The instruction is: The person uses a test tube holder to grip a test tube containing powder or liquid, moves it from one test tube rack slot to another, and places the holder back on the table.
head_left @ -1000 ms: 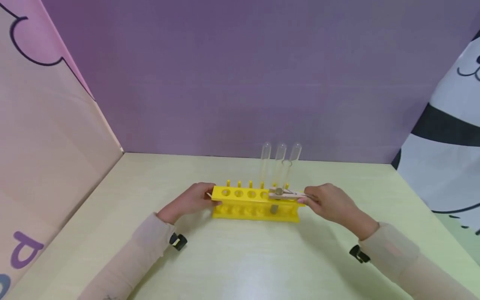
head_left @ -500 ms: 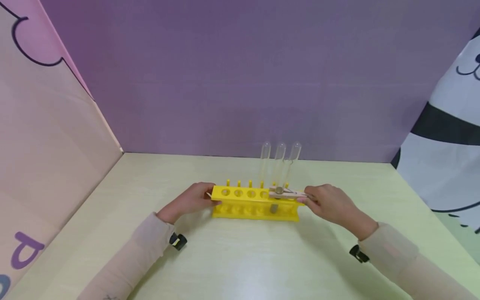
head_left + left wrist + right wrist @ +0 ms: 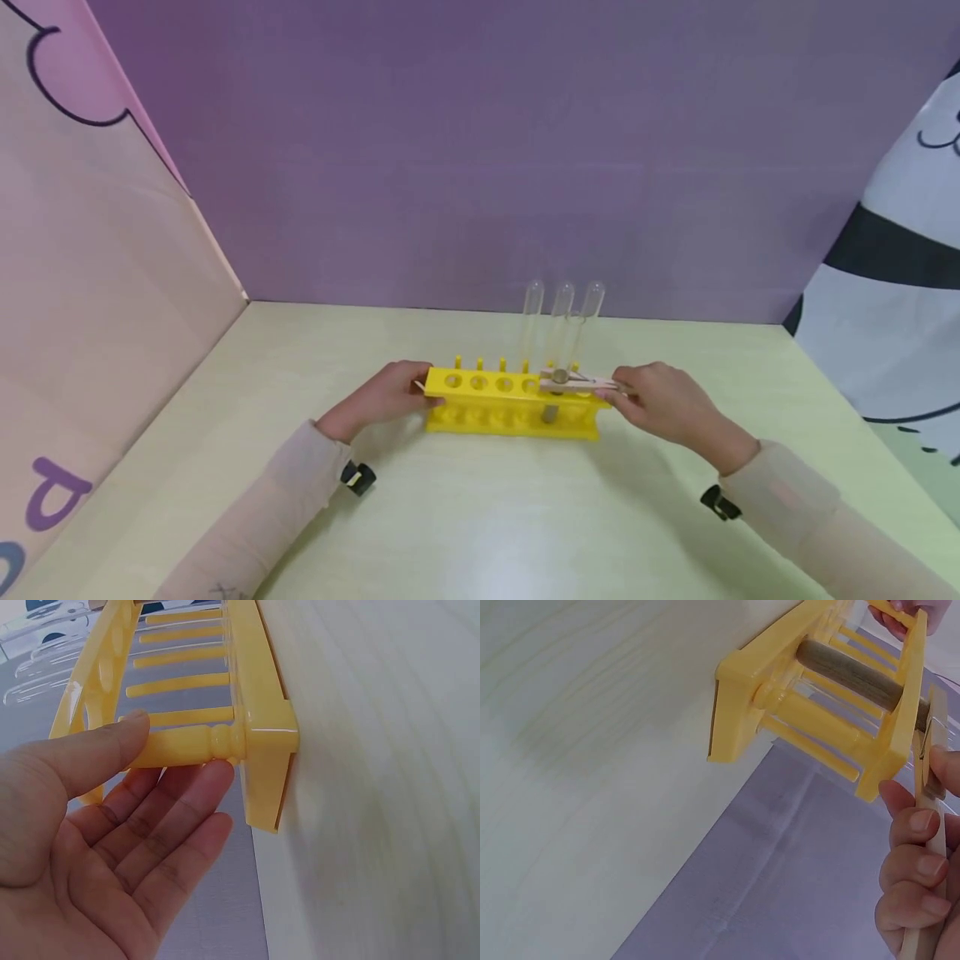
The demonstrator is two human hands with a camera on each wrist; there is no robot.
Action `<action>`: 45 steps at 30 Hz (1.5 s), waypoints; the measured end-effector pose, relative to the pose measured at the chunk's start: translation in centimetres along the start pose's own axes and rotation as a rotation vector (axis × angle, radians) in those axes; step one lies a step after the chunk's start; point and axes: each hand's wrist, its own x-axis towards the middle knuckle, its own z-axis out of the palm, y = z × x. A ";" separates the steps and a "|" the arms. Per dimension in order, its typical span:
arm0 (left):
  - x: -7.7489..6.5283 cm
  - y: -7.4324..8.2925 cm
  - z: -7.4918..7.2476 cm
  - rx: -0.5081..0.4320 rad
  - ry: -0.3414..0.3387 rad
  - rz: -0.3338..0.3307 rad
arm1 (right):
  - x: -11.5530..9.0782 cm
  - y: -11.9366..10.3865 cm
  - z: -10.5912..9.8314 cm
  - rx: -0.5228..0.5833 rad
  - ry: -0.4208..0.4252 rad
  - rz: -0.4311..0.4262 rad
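Yellow test-tube rack point(image 3: 491, 397) standing upright on the pale wood-grain table point(image 3: 480, 517), long side toward the wearer, well forward near the purple backdrop point(image 3: 480, 150). Left hand point(image 3: 390, 390) at the rack's left end: thumb and fingertips close on the round end post point(image 3: 184, 744), a light pinch, with the lower fingers extended and the palm clear of the plastic. Right hand point(image 3: 663, 402) beside the rack's right end, fingers curled firmly round the handle of a wooden clamp point(image 3: 583, 383); whether the fingertips also brush the rack, cannot tell. Clamp lies level across the top plate, its jaws about the upper end of a grey-brown tube point(image 3: 851, 673). Tube upright in the second hole from the right; contents or material unclear. Behind, three clear test tubes point(image 3: 564, 302) sit upside down on pegs point(image 3: 502, 364) toward the right of the rear row, domed ends up. Pale sleeves on both arms, a small black device at each cuff, left point(image 3: 358, 478) and right point(image 3: 722, 503). Left side panel point(image 3: 112, 250) pale, with pink shape and purple lettering; right panel point(image 3: 892, 250) carries a black-and-white cartoon figure.
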 end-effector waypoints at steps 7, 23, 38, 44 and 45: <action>0.1 0.2 0.1 -0.009 -0.004 -0.007 | 0.0 0.0 -0.7 -0.012 0.019 0.005; 0.2 -0.1 0.1 0.006 -0.009 -0.015 | 0.1 -0.3 -2.7 -0.007 0.026 0.024; 0.0 0.0 -0.1 0.021 -0.012 -0.024 | 0.5 -0.9 -4.4 -0.023 0.035 -0.003; 0.0 0.1 0.0 0.017 -0.013 -0.033 | 0.6 -1.0 -5.0 -0.041 0.048 -0.021; 0.0 0.1 0.0 0.016 -0.013 -0.032 | 0.7 -1.0 -5.1 -0.045 0.053 -0.025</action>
